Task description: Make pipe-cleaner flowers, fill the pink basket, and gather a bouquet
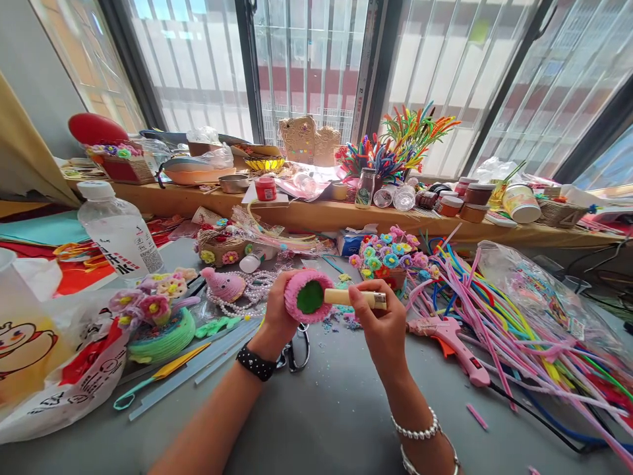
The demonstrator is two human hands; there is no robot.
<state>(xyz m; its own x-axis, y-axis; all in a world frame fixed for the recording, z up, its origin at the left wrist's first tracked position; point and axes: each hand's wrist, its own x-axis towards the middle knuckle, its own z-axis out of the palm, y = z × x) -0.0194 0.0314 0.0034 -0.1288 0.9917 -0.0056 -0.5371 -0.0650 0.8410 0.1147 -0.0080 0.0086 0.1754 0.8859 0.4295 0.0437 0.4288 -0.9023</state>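
Pink and fuzzy, the cup point(309, 276) the left hand point(277, 310) holds is tipped — maybe to show its green inside point(310, 297) — the right hand point(382, 316) pinching a lighter point(340, 297).

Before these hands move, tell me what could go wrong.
The right hand is near the pink glue gun; if that is hot, brushing its nozzle might burn. The cream stick is right at the rim of the pink fuzzy pot in the left hand; pushing hard could dent it.
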